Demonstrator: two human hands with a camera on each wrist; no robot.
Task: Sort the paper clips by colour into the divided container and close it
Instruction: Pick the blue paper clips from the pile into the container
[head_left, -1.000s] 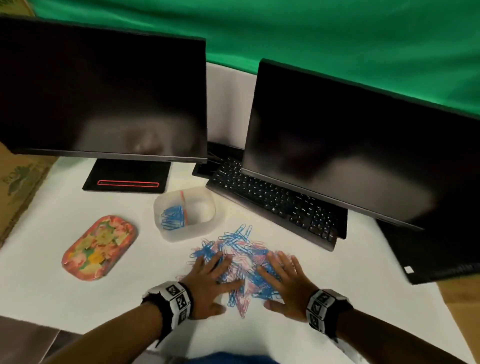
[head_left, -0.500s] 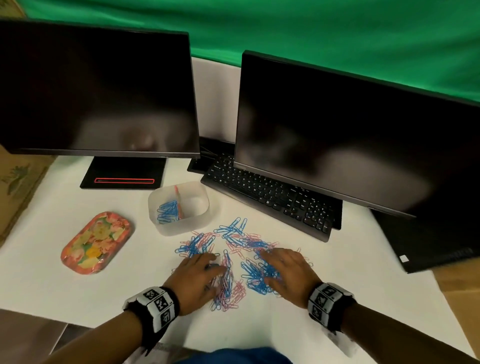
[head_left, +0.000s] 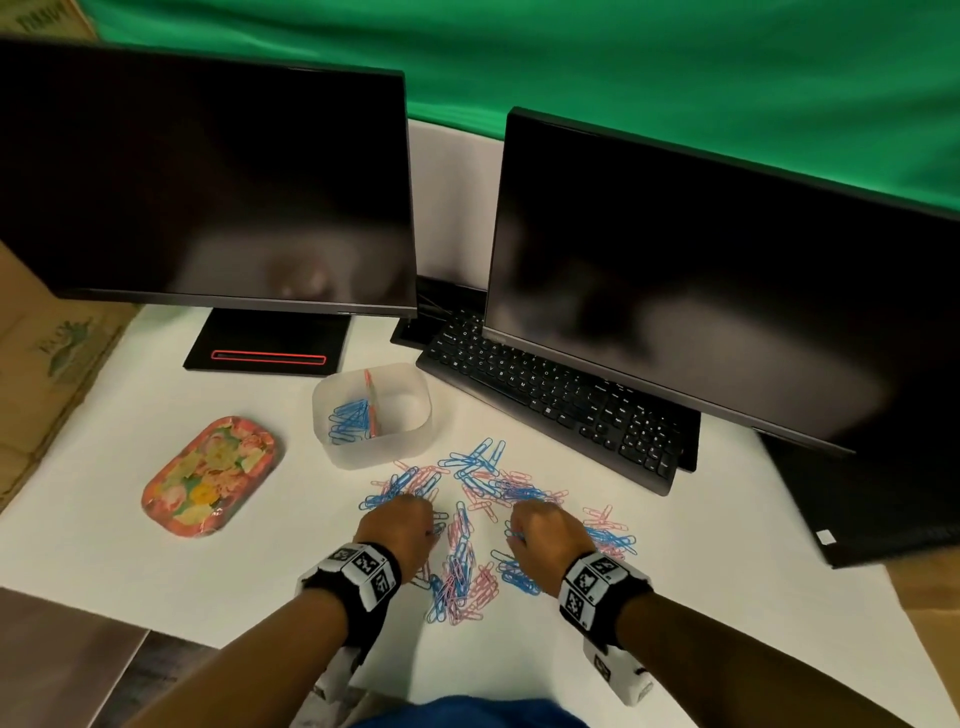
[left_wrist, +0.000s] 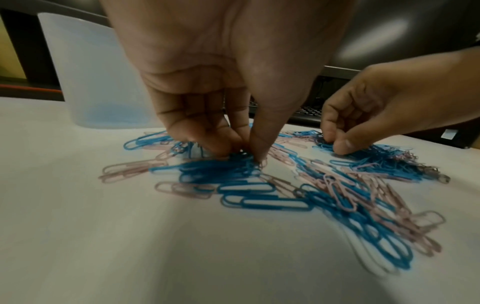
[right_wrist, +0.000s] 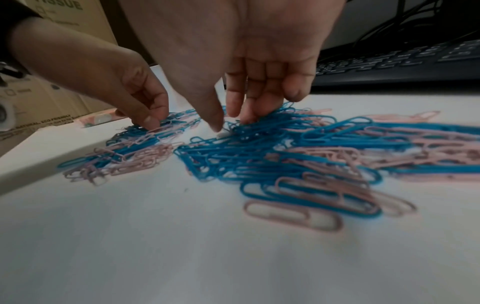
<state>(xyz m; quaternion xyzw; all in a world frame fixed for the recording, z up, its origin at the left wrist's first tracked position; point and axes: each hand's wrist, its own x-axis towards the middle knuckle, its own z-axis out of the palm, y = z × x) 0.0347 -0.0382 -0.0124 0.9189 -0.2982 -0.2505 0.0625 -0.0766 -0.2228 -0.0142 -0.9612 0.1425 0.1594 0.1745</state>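
Blue and pink paper clips lie mixed in a loose spread on the white table. Behind them stands the translucent container, with blue clips in its left compartment; the right one looks empty. My left hand is curled over the spread's left side, and in the left wrist view its thumb and fingers pinch a bunch of blue clips. My right hand is curled over the right side. Its thumb and fingers close around blue clips.
A floral oval lid lies left of the container. A black keyboard and two dark monitors stand close behind the clips. Cardboard boxes sit off the table's left edge.
Both hands lay flat with fingers spread on the pile; now their fingers have curled down into pinches. The clips are spread wider, in separate clumps.
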